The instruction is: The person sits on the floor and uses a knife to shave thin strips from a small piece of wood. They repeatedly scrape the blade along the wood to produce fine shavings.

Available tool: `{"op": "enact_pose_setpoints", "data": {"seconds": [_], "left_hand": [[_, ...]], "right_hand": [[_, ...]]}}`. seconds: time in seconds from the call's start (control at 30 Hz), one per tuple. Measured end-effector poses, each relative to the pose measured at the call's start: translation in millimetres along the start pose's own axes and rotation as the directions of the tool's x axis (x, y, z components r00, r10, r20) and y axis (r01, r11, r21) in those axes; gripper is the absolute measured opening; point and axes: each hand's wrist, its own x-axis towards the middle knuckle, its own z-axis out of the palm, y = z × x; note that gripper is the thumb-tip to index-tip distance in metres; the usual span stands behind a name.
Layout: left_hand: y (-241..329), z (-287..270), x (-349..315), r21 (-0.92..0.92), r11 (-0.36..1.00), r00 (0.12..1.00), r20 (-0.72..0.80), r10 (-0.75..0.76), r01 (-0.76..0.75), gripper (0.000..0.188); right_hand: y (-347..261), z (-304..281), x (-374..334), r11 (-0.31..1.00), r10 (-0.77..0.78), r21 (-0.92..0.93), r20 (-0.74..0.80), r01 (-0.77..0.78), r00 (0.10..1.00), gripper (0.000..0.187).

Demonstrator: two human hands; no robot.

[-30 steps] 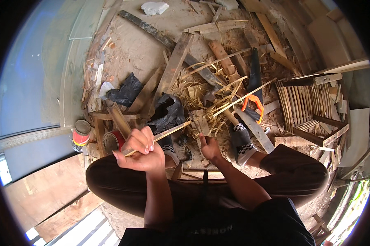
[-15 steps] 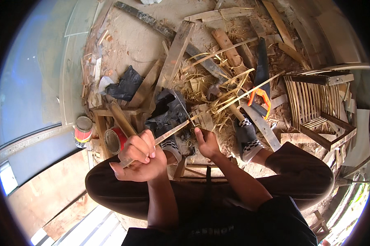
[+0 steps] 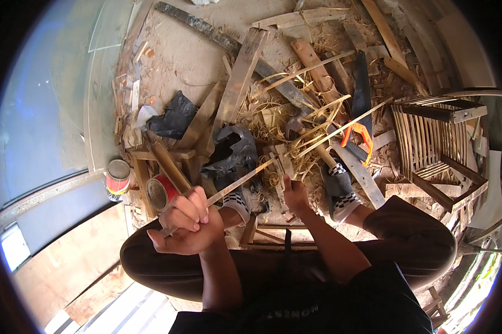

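Note:
My left hand point(image 3: 187, 220) is closed around the near end of a thin wooden strip point(image 3: 234, 185), palm partly turned up. The strip slants up and away to the right. At its far end, the narrow blade of a knife point(image 3: 280, 162) meets or crosses it; whether they touch I cannot tell. My right hand point(image 3: 296, 197) is closed on the knife, its thumb stretched along toward the blade, and the handle is hidden in the fist. Thin pale shavings point(image 3: 273, 119) lie heaped beyond both hands.
Past my feet lie a hammer point(image 3: 293, 128), a saw with an orange handle point(image 3: 364, 139) and several planks point(image 3: 241, 78). A slatted wooden frame point(image 3: 429, 139) stands at the right. To the left are two paint cans point(image 3: 159, 191) and crumpled black plastic point(image 3: 176, 116).
My right hand has shifted slightly right, and the knife blade has swung from a long leftward slant to a shorter, steeper line. My left hand keeps its grip on the strip.

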Motion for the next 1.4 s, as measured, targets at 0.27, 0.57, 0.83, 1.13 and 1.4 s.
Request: {"op": "enact_pose_setpoints", "data": {"seconds": [0.27, 0.57, 0.83, 1.13, 1.4], "left_hand": [[-2.4, 0.3, 3.6, -0.024, 1.0, 0.992, -0.129, 0.017, -0.02, 0.071], [-2.6, -1.6, 4.9, 0.041, 0.999, 0.981, -0.191, 0.027, -0.019, 0.07], [0.9, -8.5, 2.9, 0.041, 0.999, 0.971, -0.237, 0.029, -0.02, 0.069], [2.2, -15.3, 7.0, -0.018, 0.999, 0.964, -0.265, 0.032, -0.038, 0.069], [-4.4, -6.6, 11.3, 0.013, 0.998, 0.973, -0.221, 0.062, -0.061, 0.069]], "right_hand": [[-5.9, 0.3, -6.2, 0.997, -0.044, 0.062, -0.012, 0.045, 0.999, 0.06], [-3.4, 8.1, -14.5, 0.986, -0.108, 0.132, 0.014, 0.105, 0.994, 0.066], [-2.0, 18.1, -20.5, 0.967, -0.191, 0.155, -0.077, 0.201, 0.979, 0.065], [12.8, 30.2, -16.9, 0.988, -0.119, 0.09, -0.115, 0.129, 0.986, 0.06], [-13.4, 21.2, -25.6, 0.959, -0.227, 0.159, -0.064, 0.235, 0.972, 0.061]]}}
